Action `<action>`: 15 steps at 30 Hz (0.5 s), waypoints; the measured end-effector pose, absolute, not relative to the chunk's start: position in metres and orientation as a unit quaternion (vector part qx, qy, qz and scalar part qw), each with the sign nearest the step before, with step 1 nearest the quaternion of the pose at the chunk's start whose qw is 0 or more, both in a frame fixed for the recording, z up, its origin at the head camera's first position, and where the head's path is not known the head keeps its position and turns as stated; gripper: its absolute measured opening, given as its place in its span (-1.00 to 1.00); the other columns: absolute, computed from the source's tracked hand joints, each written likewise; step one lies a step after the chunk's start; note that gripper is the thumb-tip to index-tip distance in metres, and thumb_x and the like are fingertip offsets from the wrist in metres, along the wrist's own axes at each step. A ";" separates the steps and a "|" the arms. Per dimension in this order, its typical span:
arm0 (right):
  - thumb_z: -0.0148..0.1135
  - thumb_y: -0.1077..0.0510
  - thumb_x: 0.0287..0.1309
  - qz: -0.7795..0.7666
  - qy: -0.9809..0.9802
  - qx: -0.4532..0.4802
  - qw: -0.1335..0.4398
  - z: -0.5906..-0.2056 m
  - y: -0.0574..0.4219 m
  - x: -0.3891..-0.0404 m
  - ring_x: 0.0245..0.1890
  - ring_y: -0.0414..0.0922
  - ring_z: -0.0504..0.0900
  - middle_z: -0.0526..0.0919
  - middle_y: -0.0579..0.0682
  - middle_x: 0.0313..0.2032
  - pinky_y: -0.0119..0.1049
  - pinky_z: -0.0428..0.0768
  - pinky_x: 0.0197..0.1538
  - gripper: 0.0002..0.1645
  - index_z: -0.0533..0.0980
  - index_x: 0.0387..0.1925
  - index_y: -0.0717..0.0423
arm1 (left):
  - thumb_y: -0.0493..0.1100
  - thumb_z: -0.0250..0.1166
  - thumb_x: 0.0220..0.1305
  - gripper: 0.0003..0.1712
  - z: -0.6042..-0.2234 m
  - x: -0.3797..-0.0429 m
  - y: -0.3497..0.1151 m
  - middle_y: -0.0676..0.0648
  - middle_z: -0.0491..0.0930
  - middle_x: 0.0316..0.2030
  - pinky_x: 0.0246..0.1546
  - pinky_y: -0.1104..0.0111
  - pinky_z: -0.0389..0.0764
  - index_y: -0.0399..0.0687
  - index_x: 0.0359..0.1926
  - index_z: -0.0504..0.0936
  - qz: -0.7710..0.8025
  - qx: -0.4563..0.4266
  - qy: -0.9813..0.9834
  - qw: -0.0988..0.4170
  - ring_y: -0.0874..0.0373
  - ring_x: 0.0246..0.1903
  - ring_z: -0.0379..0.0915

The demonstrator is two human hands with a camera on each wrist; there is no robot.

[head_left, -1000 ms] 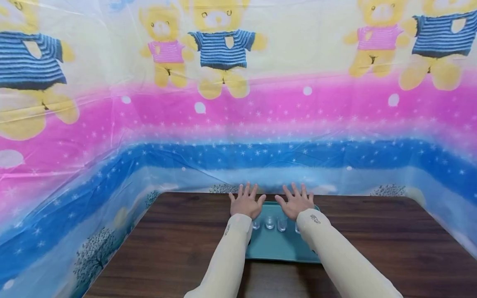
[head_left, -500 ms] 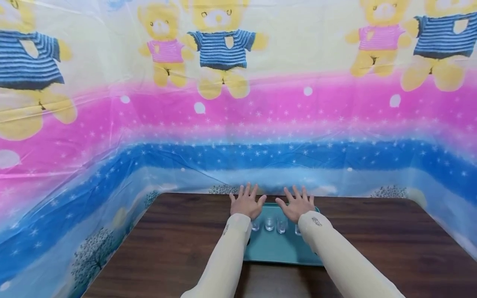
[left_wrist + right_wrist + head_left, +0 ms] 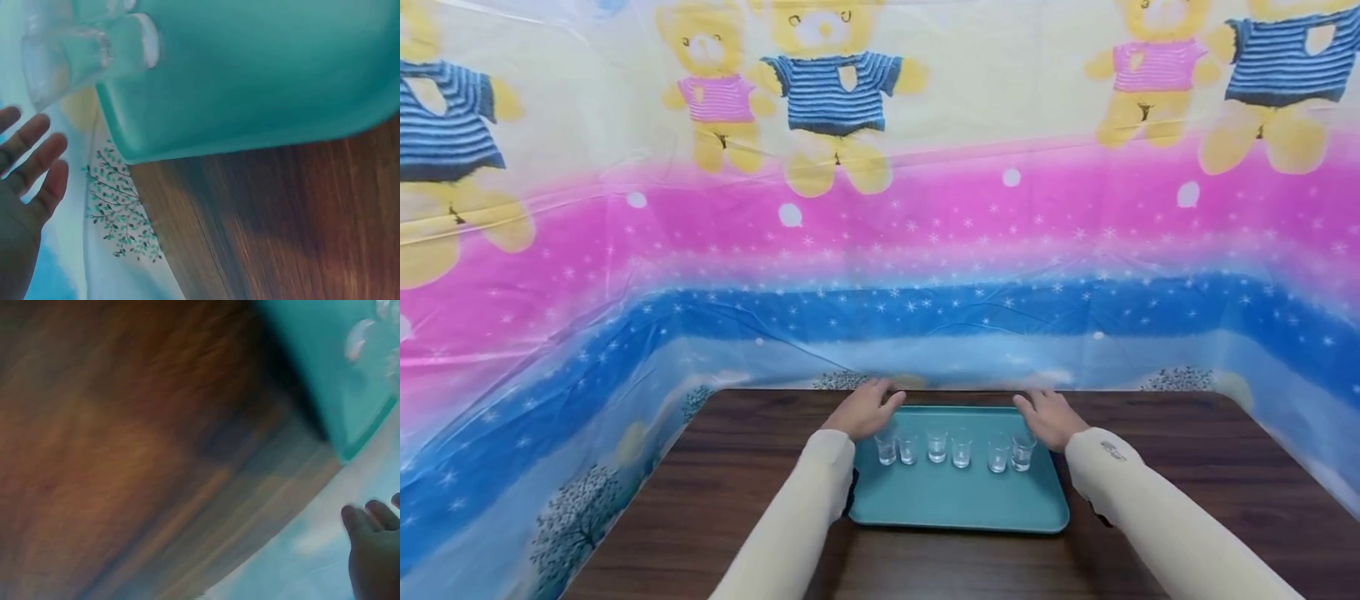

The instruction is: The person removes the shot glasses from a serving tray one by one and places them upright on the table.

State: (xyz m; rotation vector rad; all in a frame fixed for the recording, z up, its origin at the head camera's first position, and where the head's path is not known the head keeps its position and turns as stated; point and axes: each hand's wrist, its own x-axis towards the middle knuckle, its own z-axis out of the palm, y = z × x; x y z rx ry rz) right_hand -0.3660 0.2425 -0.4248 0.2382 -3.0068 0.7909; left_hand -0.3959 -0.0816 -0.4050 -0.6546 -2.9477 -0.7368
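Note:
A green tray [image 3: 958,500] lies on the table with several small clear glasses [image 3: 961,450] standing in a row across it. My left hand [image 3: 863,410] is over the tray's far left corner, close to the leftmost glass [image 3: 887,450]. In the left wrist view its fingers [image 3: 41,156] are spread and loosely bent, holding nothing, apart from a clear glass [image 3: 119,50]. On the other side my right hand [image 3: 1051,418] is beside the far right corner, near the rightmost glass [image 3: 1022,452]. The blurred right wrist view shows its loosely bent fingers [image 3: 369,519] and nothing held.
The dark wooden table [image 3: 737,492] extends to both sides of the tray and in front of it. A printed cloth [image 3: 955,317] with bears and snowflakes hangs along the table's back and sides.
Both hands have moved apart, the left to the left and the right to the right, and their fingers are less outstretched. The glasses and tray, partly covered before, now show more fully.

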 end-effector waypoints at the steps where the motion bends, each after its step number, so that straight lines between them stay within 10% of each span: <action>1: -0.39 -0.16 0.46 0.255 -0.963 0.082 0.011 -0.429 0.249 -0.365 0.30 0.40 -0.02 0.04 0.48 0.30 0.27 0.05 0.22 -0.22 0.06 0.35 0.43 | 0.17 -0.09 0.44 -0.42 -0.405 -0.395 -0.086 -0.14 0.40 0.17 0.09 0.03 0.34 -0.07 0.28 0.38 -0.251 -0.224 -0.942 0.010 -0.07 0.15 0.32; 8: -0.10 0.31 0.26 0.304 -0.945 0.118 -0.014 -0.453 0.277 -0.349 0.06 0.21 0.41 0.38 0.31 0.06 0.11 0.41 0.01 -0.47 0.26 0.24 0.46 | 0.05 0.22 0.30 -0.52 -0.408 -0.387 -0.112 -0.15 0.50 -0.05 -0.19 0.14 0.49 -0.06 0.14 0.47 -0.315 -0.291 -0.904 -0.011 0.03 -0.14 0.46; 15: 0.06 0.37 0.15 0.349 -0.924 0.156 -0.023 -0.462 0.285 -0.334 0.14 0.26 0.35 0.33 0.29 0.08 0.13 0.38 0.09 -0.37 0.22 0.26 0.47 | -0.04 0.31 0.23 -0.48 -0.418 -0.380 -0.115 -0.05 0.50 -0.13 -0.34 0.25 0.50 -0.07 0.18 0.47 -0.326 -0.310 -0.892 -0.038 0.13 -0.28 0.44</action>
